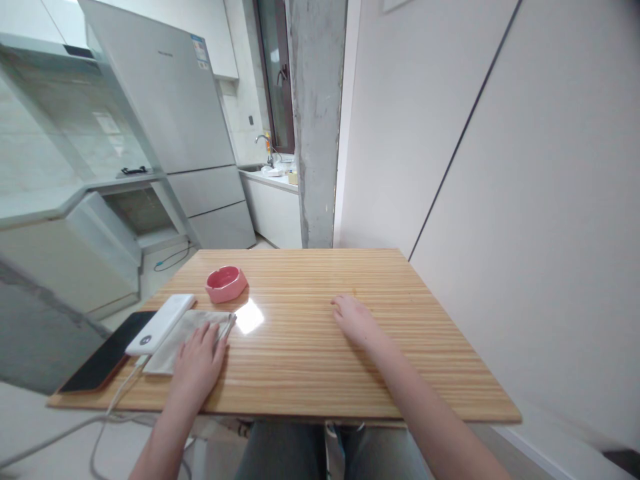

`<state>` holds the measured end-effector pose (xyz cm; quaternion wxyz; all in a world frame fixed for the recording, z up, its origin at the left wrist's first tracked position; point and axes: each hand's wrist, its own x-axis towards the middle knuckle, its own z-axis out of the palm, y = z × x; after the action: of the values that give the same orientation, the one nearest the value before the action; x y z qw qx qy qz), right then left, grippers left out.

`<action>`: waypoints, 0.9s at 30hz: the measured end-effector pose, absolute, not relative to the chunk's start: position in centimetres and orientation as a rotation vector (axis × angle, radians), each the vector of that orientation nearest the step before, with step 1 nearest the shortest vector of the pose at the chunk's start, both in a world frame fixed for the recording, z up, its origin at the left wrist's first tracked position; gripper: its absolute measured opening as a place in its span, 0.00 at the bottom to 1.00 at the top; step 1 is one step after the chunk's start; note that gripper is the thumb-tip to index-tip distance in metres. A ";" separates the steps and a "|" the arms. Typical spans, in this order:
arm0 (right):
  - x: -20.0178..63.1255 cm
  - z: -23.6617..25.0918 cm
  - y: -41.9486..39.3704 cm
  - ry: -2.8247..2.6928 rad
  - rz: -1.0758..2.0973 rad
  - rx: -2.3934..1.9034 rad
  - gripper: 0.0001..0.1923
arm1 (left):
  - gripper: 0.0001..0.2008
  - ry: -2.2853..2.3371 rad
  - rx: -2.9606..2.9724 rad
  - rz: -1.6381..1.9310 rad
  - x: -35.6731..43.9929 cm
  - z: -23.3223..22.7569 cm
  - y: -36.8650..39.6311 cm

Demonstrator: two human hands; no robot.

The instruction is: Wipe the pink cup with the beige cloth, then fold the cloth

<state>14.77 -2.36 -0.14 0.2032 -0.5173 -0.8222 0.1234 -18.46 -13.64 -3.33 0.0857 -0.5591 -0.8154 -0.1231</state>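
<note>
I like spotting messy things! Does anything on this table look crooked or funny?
A little. The white power bank lies slanted, half on the grey cloth and half on the black phone, whose corner pokes past the table edge. The left hand rests on the cloth. Nothing looks spilled or broken.

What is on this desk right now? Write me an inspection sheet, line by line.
Surface: wooden table, striped grain, a glare spot near the cloth.
Things in hand: grey cloth lying flat; left hand rests on its near edge.
Clutter: pink dish behind the cloth; white power bank overlapping the cloth's left side; dark phone at the left edge.
Hands: left hand flat on the cloth; right hand palm down on bare wood, holding nothing.
Cables: white cable runs from the power bank off the front edge.
Surroundings: fridge, sink counter, concrete pillar, white wall at right.
</note>
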 end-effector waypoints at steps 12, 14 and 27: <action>13.7 -2.9 2.2 -1.978 0.565 -1.310 0.29 | 0.18 -1.964 -2.660 -0.890 -1.4 1.2 -1.7; 13.7 -3.8 2.3 -1.959 0.622 -1.220 0.32 | 0.16 -1.807 -2.807 -0.812 -0.1 0.3 -0.2; 13.6 -3.6 2.6 -2.069 0.742 -1.190 0.17 | 0.11 -1.728 -2.965 -0.885 0.5 -3.2 0.8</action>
<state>13.61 2.63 -3.59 0.3155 -0.4518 -0.7855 0.2817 0.51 0.79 -3.19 -0.1998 -0.8198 -0.4777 -0.2447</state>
